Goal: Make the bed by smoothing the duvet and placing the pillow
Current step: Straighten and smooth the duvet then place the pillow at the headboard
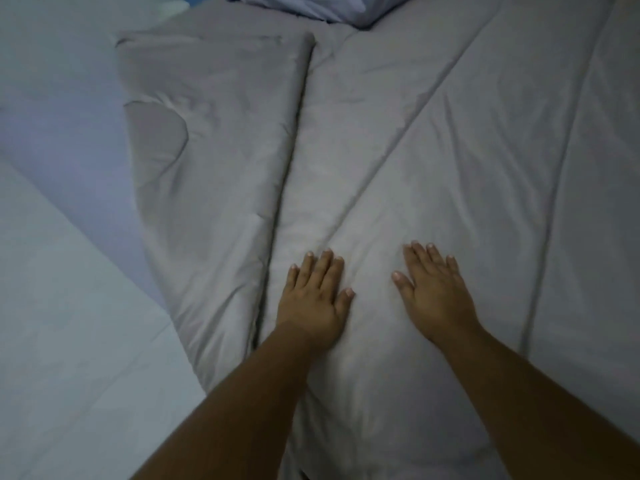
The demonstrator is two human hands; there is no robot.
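A grey quilted duvet (433, 140) covers most of the bed, with stitched seams running away from me. Its left part is folded back on itself into a long flap (214, 161). My left hand (315, 296) lies flat on the duvet just right of that fold, fingers straight. My right hand (433, 292) presses flat on the duvet a hand's width to the right, fingers straight too. A pale blue pillow (311, 6) lies at the far end of the bed, cut off by the top edge.
The pale blue bed sheet (62, 116) shows uncovered to the left of the folded duvet. A lighter surface (69, 358) fills the lower left corner.
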